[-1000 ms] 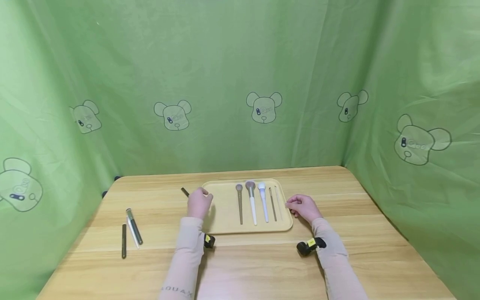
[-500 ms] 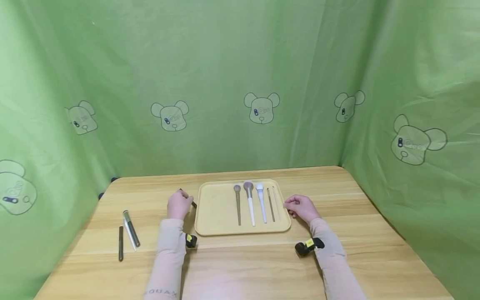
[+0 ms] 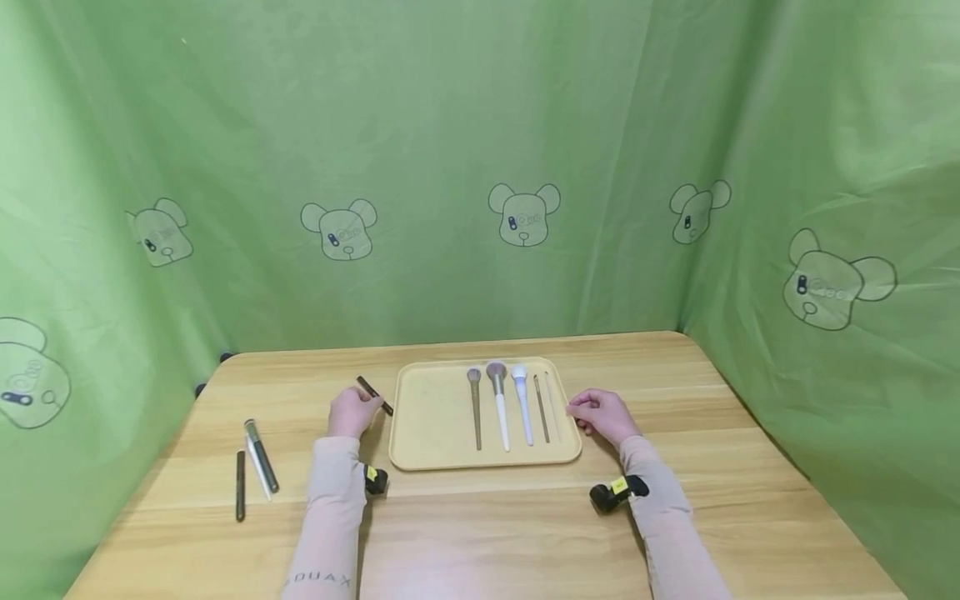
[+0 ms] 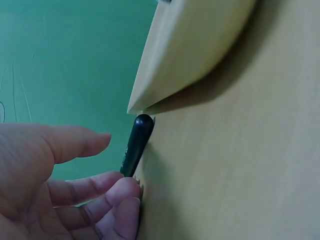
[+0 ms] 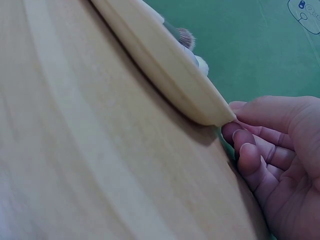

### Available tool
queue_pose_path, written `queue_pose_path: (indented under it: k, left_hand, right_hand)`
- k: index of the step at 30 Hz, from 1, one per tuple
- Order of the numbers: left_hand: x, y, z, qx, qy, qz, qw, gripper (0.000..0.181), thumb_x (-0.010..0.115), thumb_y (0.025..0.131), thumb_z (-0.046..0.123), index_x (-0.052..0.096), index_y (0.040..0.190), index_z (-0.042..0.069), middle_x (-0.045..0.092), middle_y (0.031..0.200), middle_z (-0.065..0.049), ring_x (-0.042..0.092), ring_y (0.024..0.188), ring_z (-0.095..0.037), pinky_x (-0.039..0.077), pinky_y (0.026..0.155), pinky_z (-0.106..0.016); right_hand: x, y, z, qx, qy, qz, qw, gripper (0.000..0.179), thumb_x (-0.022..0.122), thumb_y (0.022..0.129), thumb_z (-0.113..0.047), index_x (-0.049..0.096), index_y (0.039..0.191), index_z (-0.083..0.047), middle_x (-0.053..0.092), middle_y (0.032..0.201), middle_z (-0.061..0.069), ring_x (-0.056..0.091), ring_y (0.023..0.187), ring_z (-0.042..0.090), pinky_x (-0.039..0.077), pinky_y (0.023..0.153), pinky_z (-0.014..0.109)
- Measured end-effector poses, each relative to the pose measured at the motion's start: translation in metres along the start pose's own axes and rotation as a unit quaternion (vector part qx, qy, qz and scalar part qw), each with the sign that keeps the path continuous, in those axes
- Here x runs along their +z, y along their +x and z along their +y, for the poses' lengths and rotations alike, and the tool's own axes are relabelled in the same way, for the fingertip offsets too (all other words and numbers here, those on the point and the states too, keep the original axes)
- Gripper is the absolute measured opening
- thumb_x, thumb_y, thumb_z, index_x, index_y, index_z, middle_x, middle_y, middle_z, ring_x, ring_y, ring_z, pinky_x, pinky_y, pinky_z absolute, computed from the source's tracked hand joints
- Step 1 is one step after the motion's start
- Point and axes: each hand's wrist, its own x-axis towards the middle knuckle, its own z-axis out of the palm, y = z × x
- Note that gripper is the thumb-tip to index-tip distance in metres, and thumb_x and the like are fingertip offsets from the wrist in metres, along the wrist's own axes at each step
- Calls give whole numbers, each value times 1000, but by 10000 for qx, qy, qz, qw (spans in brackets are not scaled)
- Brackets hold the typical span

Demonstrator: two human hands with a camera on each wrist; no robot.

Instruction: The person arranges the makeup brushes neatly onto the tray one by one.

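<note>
In the head view my left hand (image 3: 354,412) is beside a slim black stick (image 3: 374,395) lying slantwise at the tray's left edge. The left wrist view shows its thumb spread apart from the fingers, whose tips are right at the near end of the black stick (image 4: 137,145). My right hand (image 3: 604,413) pinches the right rim of the yellow tray (image 3: 438,460), thumb above and fingers below. Side by side on the tray lie several makeup brushes, among them a large white-handled brush (image 3: 501,408), a pale lilac brush (image 3: 524,408) and a brown brush (image 3: 476,408).
At the table's left lie a dark green tube-like stick (image 3: 262,457), a thin white stick (image 3: 258,467) and a black stick (image 3: 241,485). Green curtains (image 3: 435,283) hang behind and beside the wooden table (image 3: 480,533).
My left hand has moved left from over the tray's edge to the black stick, then drawn slightly back, showing more of it. My right hand stays at the tray's rim.
</note>
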Motion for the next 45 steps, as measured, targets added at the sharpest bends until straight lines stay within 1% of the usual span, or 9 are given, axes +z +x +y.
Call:
queue_pose_path:
  k: [3, 6, 10, 15, 19, 24, 32, 38, 45]
  left_hand:
    - [2, 2, -2, -110, -4, -159, 9998, 25, 63, 90, 28, 62, 79, 5, 60, 68, -4, 52, 62, -17, 39, 55, -24]
    - [4, 6, -2, -206, 46, -365, 9991, 34, 62, 91, 31, 52, 64, 11, 47, 53, 3, 43, 51, -13, 35, 49, -23]
    - [6, 12, 1, -213, 314, -516, 9979, 43, 59, 93, 36, 47, 57, 15, 45, 51, 3, 41, 49, -13, 33, 47, -25]
    - [3, 15, 6, -233, 600, -589, 9962, 41, 58, 93, 39, 55, 62, 11, 55, 63, -4, 47, 55, -16, 36, 51, -26]
    - [2, 15, 6, -267, 649, -613, 9956, 35, 60, 90, 35, 58, 67, 9, 55, 67, -6, 48, 58, -17, 36, 51, -26]
    - [1, 16, 4, -264, 592, -652, 9958, 30, 60, 88, 30, 56, 66, 9, 52, 64, -4, 46, 57, -18, 36, 50, -26]
    - [1, 20, 0, -271, 421, -682, 9964, 28, 57, 86, 25, 50, 62, 11, 45, 51, 2, 40, 46, -12, 32, 43, -22]
    - [-1, 20, -5, -361, -12, -655, 9972, 19, 59, 83, 18, 58, 70, 4, 47, 48, 1, 42, 43, -11, 33, 42, -20]
    - [-3, 13, -1, -351, 46, -518, 9980, 17, 61, 82, 13, 62, 70, 1, 53, 48, -1, 47, 43, -11, 37, 43, -20]
  right_hand:
    - [0, -1, -1, 42, -13, -16, 10000, 30, 71, 87, -13, 62, 105, 10, 63, 71, 1, 55, 59, 9, 50, 52, 23]
    - [1, -1, 0, 72, -48, -34, 10000, 30, 71, 87, -12, 62, 105, 10, 63, 71, 0, 55, 60, 9, 50, 53, 23]
    - [0, 0, 2, 113, -27, 4, 9999, 28, 70, 87, -12, 62, 104, 9, 61, 69, -2, 54, 59, 8, 50, 53, 22]
    - [0, 1, 1, 53, -14, 2, 10000, 29, 69, 87, -12, 62, 105, 10, 61, 69, -2, 54, 59, 7, 50, 53, 22]
    - [0, 2, 2, 26, -8, -23, 10000, 30, 70, 87, -12, 61, 106, 10, 62, 70, -1, 55, 60, 8, 50, 53, 23]
    - [0, 0, -1, 67, 31, -94, 9999, 29, 69, 88, -11, 61, 105, 11, 62, 70, -1, 55, 59, 8, 50, 53, 23]
    - [-3, -17, -29, -32, -29, -92, 9999, 28, 65, 89, -4, 58, 105, 17, 63, 72, 9, 55, 59, 11, 51, 54, 25]
    - [-2, -3, -7, -16, -14, -92, 10000, 27, 68, 88, -9, 61, 104, 13, 63, 71, 3, 55, 60, 10, 50, 52, 24]
    - [0, 6, 7, 14, -82, 9, 10000, 27, 69, 87, -12, 62, 103, 8, 61, 69, -1, 54, 59, 9, 50, 53, 23]
